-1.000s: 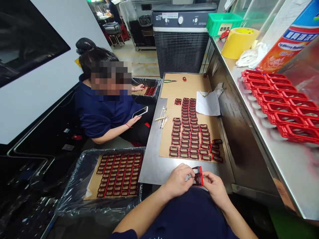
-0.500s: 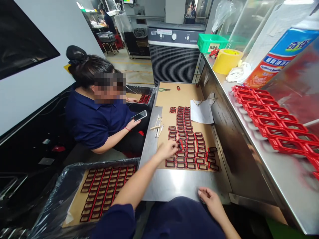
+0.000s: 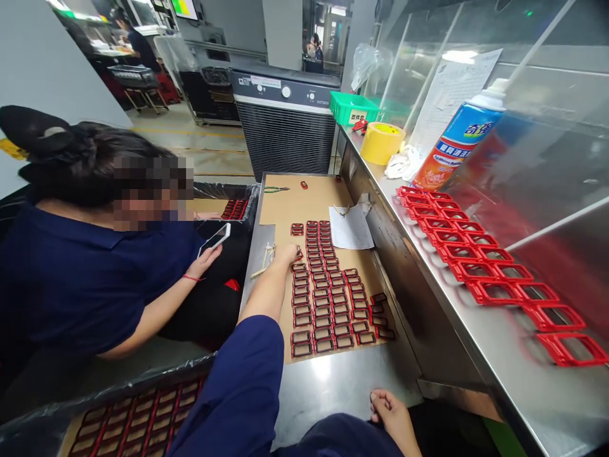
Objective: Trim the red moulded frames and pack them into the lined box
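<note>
Your left hand point(image 3: 287, 254) is stretched out over the cardboard sheet point(image 3: 285, 209). Its fingertips are drawn together at the end frame point(image 3: 297, 255), which heads the leftmost column of the red-and-black frames point(image 3: 328, 298). I cannot tell whether the fingers have actually closed on it, because the hand covers the contact. Your right hand point(image 3: 387, 411) rests at the near edge of the steel table point(image 3: 342, 381), fingers curled in, with nothing visible in them. The frames lie flat in tight columns, each touching or just beside its neighbours. In my judgement each is a light, thin-walled plastic moulding, stiff enough to lift by one side yet liable to flex or mark if squeezed across the open middle. Take it by the two long outer rails, thumb against forefinger, and lift straight up so that adjoining pieces are not dragged out of line. Loose sticks point(image 3: 266, 257) lie just left of your hand, and a paper sheet point(image 3: 349, 231) lies to the right of the columns.
</note>
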### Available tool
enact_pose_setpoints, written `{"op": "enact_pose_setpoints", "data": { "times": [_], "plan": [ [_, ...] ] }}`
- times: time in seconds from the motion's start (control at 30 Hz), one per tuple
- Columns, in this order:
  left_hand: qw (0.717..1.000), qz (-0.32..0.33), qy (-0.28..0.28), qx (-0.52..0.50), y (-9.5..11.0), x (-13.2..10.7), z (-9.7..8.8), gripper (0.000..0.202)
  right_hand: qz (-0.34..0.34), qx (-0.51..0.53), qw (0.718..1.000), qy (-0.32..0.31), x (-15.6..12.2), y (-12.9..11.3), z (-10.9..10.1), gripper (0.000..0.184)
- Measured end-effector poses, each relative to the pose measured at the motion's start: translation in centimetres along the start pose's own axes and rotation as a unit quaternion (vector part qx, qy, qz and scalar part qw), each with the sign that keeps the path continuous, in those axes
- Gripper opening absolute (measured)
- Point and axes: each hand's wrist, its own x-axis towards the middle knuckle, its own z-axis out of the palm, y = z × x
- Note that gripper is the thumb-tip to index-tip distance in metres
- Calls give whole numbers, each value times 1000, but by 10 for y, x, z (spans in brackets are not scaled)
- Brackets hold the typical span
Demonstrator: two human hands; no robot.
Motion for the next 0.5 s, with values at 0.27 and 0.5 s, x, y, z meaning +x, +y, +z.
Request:
{"op": "enact_pose_setpoints", "data": {
  "times": [0.27, 0.5],
  "plan": [
    [1000, 17, 3, -26, -1, 2, 7, 30, 12, 35, 999, 11, 1, 4, 3, 64],
    [958, 47, 239, -153, 19, -71, -8, 23, 23, 44, 999, 20, 1, -12, 7, 60]
  ]
}}
